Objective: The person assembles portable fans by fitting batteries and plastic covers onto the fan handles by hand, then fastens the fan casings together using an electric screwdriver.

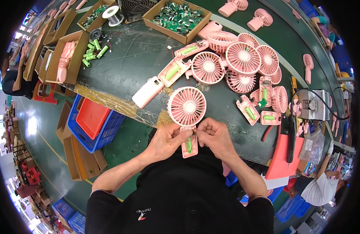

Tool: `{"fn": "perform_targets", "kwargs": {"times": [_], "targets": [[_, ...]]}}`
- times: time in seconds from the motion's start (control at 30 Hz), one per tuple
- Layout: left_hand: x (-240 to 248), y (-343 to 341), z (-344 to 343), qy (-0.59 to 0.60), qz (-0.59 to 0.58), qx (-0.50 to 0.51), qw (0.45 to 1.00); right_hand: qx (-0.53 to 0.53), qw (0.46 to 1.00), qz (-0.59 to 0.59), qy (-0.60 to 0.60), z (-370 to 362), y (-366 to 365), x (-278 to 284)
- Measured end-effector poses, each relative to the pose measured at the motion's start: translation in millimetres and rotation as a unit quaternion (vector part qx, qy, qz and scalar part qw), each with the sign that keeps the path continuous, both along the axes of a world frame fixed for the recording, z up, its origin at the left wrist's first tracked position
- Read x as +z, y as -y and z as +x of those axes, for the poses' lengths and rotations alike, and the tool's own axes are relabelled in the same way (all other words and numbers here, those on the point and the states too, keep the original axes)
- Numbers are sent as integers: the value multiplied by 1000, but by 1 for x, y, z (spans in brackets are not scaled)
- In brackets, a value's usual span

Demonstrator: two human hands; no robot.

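A pink handheld fan (187, 107) with its handle shell open is held at the near edge of the table (121, 66), just in front of the person's body. The left hand (164, 140) is closed around the left side of the handle, its fingers curled against the shell. The right hand (215, 136) is pinched shut at the top of the handle, thumb and forefinger pressed together on something too small to make out. A green battery cell (189, 145) is seen lying inside the open handle between the two hands.

Farther back and to the right, a heap of pink fans (242, 58) is piled on the table, with several open handle halves holding green cells (250, 113) beside it. A closed pink handle shell (148, 92) lies to the left of the held fan. At the far edge a cardboard box of green circuit boards (178, 17) is set, and loose green cells (94, 48) lie far left near another cardboard box (66, 58). A blue crate (92, 124) stands on the floor to the left.
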State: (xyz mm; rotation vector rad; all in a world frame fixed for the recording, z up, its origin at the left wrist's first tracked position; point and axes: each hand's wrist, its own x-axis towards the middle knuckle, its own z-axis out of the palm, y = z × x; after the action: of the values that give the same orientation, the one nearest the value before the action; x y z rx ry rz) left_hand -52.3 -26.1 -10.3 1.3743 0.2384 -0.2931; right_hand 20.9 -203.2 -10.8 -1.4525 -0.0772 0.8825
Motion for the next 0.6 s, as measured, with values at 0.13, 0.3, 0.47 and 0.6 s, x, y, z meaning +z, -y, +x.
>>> {"fn": "perform_targets", "kwargs": {"times": [0.13, 0.3, 0.47, 0.6], "targets": [[6, 0, 0, 11, 17, 4, 1000, -32, 999, 33, -21, -4, -1, 0], [6, -1, -3, -5, 28, -9, 1000, -60, 998, 33, -17, -10, -4, -3], [-1, -1, -5, 4, -4, 16, 1000, -29, 999, 11, 44, -6, -4, -3], [1, 2, -4, -11, -8, 28, 999, -21, 994, -25, 109, -7, -3, 0]]}}
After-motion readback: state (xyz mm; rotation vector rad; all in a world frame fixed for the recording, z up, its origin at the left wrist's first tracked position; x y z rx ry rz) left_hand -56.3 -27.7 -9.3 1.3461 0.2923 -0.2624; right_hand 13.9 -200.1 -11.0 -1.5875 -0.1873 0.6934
